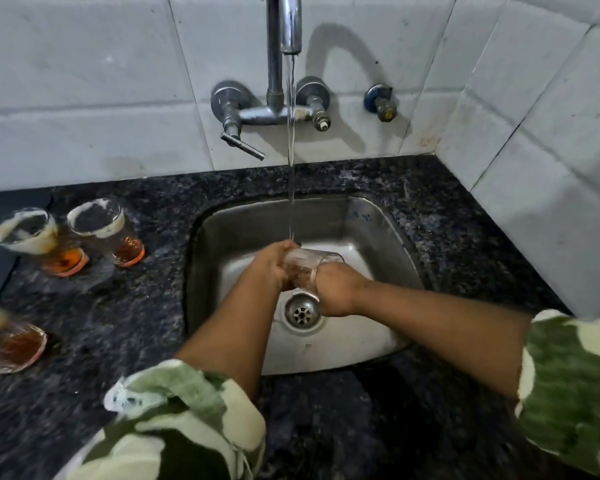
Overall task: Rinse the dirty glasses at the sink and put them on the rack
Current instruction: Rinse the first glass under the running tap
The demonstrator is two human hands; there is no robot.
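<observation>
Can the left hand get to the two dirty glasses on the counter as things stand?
Probably not yet: the left hand grips the glass over the sink. The path to the dirty glasses looks unobstructed.

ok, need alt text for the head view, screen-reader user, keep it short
Over a steel sink, the left hand and right hand hold a glass on its side under water running from a wall tap. Three dirty glasses with amber dregs stand on the dark stone counter to the left.
</observation>
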